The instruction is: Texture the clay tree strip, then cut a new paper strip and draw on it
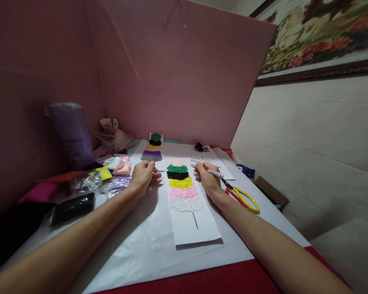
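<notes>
Between my hands lies a white card (187,232) with feathery bands of modelling clay (182,182) in peach, green, black, yellow, pink and white. A dark line runs down below the white band. My right hand (207,177), at the card's right edge, is closed around a small fork (214,173) with a pale handle, its tines pointing left towards the peach and green bands. Left of the card, my left hand (144,176) is raised with thumb and forefinger pinched together. A thin stick-like thing shows by its fingers; what the pinch holds is too small to make out.
Scissors (242,199) with red and yellow handles lie at the right. Behind stands a second banded card (153,147). Bags of coloured clay (118,164) and a black packet (73,208) lie left, near a purple cylinder (72,134). A pink panel (178,77) closes the back.
</notes>
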The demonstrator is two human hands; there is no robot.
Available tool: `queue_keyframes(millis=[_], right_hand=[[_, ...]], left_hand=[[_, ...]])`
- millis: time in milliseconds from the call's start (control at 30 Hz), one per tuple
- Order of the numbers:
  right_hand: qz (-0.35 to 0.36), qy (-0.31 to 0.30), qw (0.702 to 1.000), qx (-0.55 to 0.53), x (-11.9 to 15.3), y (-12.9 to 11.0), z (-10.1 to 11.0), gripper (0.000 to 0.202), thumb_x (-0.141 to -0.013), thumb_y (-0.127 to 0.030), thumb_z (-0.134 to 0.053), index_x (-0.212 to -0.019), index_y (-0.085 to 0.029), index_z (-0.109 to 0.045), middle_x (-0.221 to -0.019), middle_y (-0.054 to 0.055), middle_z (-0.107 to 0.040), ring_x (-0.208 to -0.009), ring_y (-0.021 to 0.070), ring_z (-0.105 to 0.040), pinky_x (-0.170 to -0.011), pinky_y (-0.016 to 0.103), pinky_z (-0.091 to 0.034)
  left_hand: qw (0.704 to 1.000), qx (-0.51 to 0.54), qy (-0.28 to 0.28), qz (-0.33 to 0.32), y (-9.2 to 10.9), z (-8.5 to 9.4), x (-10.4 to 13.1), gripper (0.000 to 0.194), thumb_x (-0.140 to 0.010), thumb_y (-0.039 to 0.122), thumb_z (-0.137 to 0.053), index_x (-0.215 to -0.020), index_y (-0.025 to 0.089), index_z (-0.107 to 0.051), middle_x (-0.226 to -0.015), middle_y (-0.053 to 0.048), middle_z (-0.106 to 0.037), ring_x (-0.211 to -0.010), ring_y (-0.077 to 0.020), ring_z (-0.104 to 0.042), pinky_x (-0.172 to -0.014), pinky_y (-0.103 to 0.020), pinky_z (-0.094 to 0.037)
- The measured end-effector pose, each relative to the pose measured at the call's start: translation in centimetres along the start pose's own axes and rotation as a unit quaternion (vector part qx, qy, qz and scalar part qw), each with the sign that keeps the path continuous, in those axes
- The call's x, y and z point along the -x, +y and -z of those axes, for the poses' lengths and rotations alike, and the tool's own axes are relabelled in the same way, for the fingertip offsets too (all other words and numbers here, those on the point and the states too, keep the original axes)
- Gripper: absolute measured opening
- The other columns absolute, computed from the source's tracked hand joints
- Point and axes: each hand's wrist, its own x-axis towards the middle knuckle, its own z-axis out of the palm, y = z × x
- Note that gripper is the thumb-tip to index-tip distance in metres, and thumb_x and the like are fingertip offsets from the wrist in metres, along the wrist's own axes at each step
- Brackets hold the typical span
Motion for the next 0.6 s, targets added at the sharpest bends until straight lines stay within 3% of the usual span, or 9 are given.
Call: queue_keyframes(millis=[300,467,600], right_hand=[[0.009,-0.014,1.0,0.003,-0.2,0.3,0.0,0.041,-0.07,-0.059,-0.065,-0.063,-0.019,-0.059,-0.06,0.001,-0.063,-0.057,0.015,-0.061,-0.049,0.023,-0.047],[0.016,-0.017,1.0,0.012,0.0,0.1,-0.1,0.037,-0.074,-0.055,-0.062,-0.062,-0.02,-0.058,-0.06,0.0,-0.061,-0.058,0.0139,-0.06,-0.05,0.022,-0.047],[0.008,-0.012,1.0,0.008,0.0,0.0,-0.2,0.04,-0.071,-0.058,-0.063,-0.061,-0.02,-0.057,-0.059,0.0,-0.062,-0.055,0.0135,-0.059,-0.048,0.022,-0.046]], left_hand=[[0.996,-0.058,-0.066,0.001,0.3,0.1,0.2,0.02,-0.087,0.02,-0.05,-0.067,0.015,-0.053,-0.059,-0.007,-0.065,-0.042,-0.0144,-0.058,-0.046,-0.032,-0.054],[0.982,-0.145,-0.06,-0.106,-0.7,0.4,-1.0,0.01,-0.066,0.01,-0.064,-0.059,0.016,-0.063,-0.052,-0.001,-0.061,-0.044,-0.0123,-0.051,-0.044,-0.022,-0.042],[0.96,-0.195,-0.043,-0.195,-1.2,0.2,-2.2,0.022,-0.052,0.0,-0.063,-0.054,0.021,-0.067,-0.056,0.0,-0.061,-0.061,-0.0166,-0.055,-0.055,-0.022,-0.041]])
